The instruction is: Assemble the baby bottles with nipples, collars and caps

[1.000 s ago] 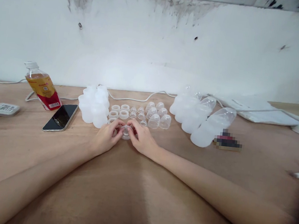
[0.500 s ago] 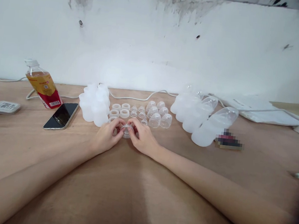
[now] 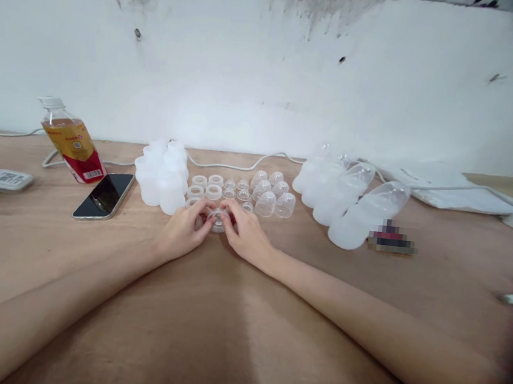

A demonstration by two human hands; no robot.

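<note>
My left hand (image 3: 188, 227) and my right hand (image 3: 247, 231) come together low over the table, fingers closed round the sides of a translucent bottle collar ring (image 3: 218, 226). Something clear lies in the ring's centre, too small to make out. Just beyond my hands are loose collar rings (image 3: 213, 192), some partly covered by my left fingers. Beside those stand small clear bottle nipples (image 3: 229, 193), with clear domed caps (image 3: 265, 204) to their right.
Frosted white bottles (image 3: 161, 176) cluster at left, near a phone (image 3: 104, 196) and a drink bottle (image 3: 74, 143). More frosted bottles with clear domed tops (image 3: 349, 226) stand at right, beside a blurred-out item (image 3: 391, 240). A white cable (image 3: 240, 169) runs along the wall.
Both hands stay round the ring, which now shows more of its top face between the fingers. The whole view has shifted slightly.
</note>
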